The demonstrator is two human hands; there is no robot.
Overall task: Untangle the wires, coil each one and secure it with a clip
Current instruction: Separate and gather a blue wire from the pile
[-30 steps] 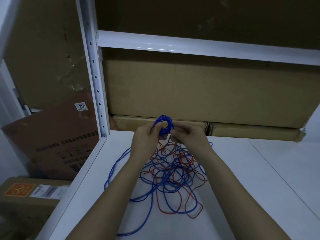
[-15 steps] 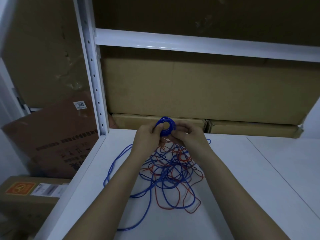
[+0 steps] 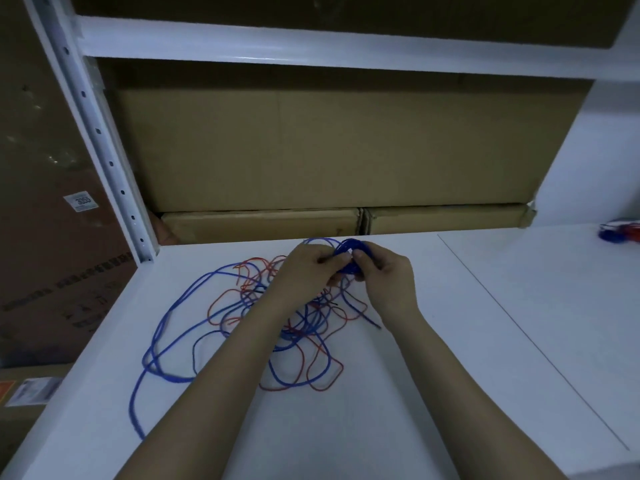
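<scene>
Left hand (image 3: 309,271) and right hand (image 3: 387,276) pinch the blue coil (image 3: 351,259) — its middle hidden; clip unseen.

a deep blue coil (image 3: 350,259) is seen above a tangle of blue wires (image 3: 166,327) and red wires (image 3: 325,379) on a white shelf (image 3: 450,341); plain brown cardboard boxes (image 3: 311,150) are stacked behind a white upright (image 3: 104,150).

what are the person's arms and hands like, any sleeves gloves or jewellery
Both forearms are bare from the bottom edge of the picture up to the wrists, with no sleeve in view. The left hand and the right hand wear no gloves. No watch, bracelet or ring shows on either, though the light is dim and the fingers are partly hidden.
</scene>
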